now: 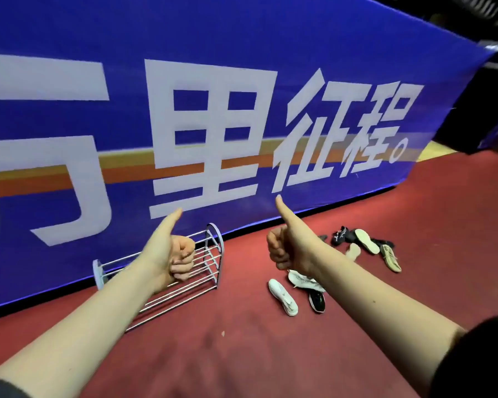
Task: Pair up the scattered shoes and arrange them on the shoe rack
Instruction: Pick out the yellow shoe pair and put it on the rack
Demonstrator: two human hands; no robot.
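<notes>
shoe rack (210,254): 1 unit, pale metal rails between 2 arched end panels, standing on the red carpet (242,354) against the foot of a blue banner (242,38) with large white characters. its middle is hidden behind the left forearm; the rails that show carry bare metal only.

shoes, near group, on the carpet just right of the rack: 1 white shoe (283,297), upright, toe toward the camera; 1 black shoe (316,301) beside it; 1 white sneaker (304,281) touching the black one, partly covered by the right forearm.

shoes, far group, well right of the rack and nearer the banner: 1 black trainer (341,235); 1 upturned shoe (367,241) with its white sole showing; 1 beige shoe (390,258); 1 pale sole (353,251). they overlap; pairs cannot be told.

left hand (176,254): raised in front of the rack, fingers clenched into the palm, thumb up, holding nothing.

right hand (285,248): raised right of the rack, above the near group, same clenched fist, thumb up, holding nothing. dark sleeve (486,363) at the upper arm.
</notes>
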